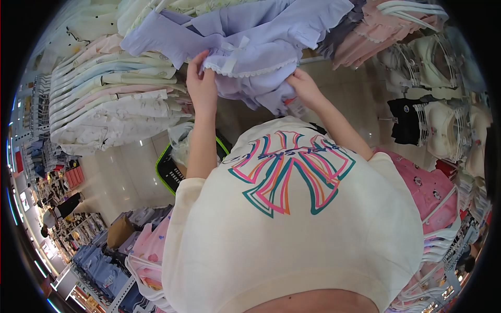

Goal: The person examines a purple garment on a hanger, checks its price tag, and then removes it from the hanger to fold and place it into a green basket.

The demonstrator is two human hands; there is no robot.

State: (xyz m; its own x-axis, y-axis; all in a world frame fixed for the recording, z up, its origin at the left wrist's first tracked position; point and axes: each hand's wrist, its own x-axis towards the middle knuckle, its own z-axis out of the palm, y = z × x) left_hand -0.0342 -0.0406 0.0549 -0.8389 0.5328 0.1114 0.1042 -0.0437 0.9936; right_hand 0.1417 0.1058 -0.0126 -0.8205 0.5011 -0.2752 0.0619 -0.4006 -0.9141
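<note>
A lavender nightdress (255,55) with ruffled shoulders, white lace trim and a pale ribbon bow (236,49) hangs in front of me. On its left side my left hand (202,81) pinches the cloth just beside the lace. My right hand (307,87) grips the fabric on the other side, lower down, with thumb and fingers pressed together. Below that hand dangles a red and white tag (295,107). Between my hands the cloth is gathered, and its lower part bunches toward my body.
Pale patterned garments (117,104) hang in a dense row on the left. Pink garments (373,31) hang at the upper right, with bras (443,117) beyond. A black basket with a green rim (166,180) stands on the tiled floor. Pink clothes (425,182) hang beside me.
</note>
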